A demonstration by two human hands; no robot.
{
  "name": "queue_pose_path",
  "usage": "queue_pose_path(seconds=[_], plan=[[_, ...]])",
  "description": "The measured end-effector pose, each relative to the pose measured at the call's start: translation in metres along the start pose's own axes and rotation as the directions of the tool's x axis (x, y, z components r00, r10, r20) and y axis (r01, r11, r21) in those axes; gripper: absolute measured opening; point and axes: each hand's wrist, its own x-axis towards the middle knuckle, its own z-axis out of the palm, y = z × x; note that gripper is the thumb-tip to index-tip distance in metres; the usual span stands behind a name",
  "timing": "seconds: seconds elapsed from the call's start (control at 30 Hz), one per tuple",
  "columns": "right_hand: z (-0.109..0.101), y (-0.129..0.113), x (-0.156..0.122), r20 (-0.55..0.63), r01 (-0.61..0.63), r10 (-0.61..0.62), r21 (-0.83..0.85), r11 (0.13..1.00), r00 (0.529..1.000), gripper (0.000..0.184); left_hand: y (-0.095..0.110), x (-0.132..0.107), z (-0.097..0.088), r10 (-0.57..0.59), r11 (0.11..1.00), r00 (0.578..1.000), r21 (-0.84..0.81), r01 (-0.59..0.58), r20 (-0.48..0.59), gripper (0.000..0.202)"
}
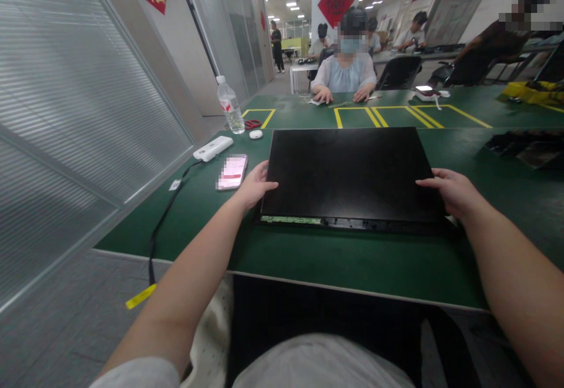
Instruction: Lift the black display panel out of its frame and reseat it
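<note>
Black display panel (348, 173) sits over the green table (352, 264), near its front edge — whether it rests flat or is slightly lifted, I cannot tell; the left hand (255, 187) grasps the panel's left edge, thumb on top, and the right hand (456, 193) grasps the right edge likewise; a green circuit strip (291, 220) shows along the left part of its near edge; a lit phone (233, 171) lies just beside the left hand, with a white device (213, 149), a small white case (255, 134) and a plastic bottle (230, 106) beyond — across the table sits a co-worker (346, 73).
</note>
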Motion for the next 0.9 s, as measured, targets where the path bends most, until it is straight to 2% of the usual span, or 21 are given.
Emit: queue_pose_path(seconds=[0.33,0.9], plan=[[-0.0024,0.0026,0.0048,0.039,-0.006,0.007,-0.013,1.0,0.999,0.029,0.0026,-0.0014,0.0016,0.004,1.0,1.0,0.003,-0.004,0.017,0.079],[-0.0056,0.0043,0.01,0.037,-0.003,0.003,-0.023,1.0,0.999,0.033,0.0035,-0.0023,0.0021,-0.008,1.0,1.0,-0.009,0.008,-0.001,0.078]])
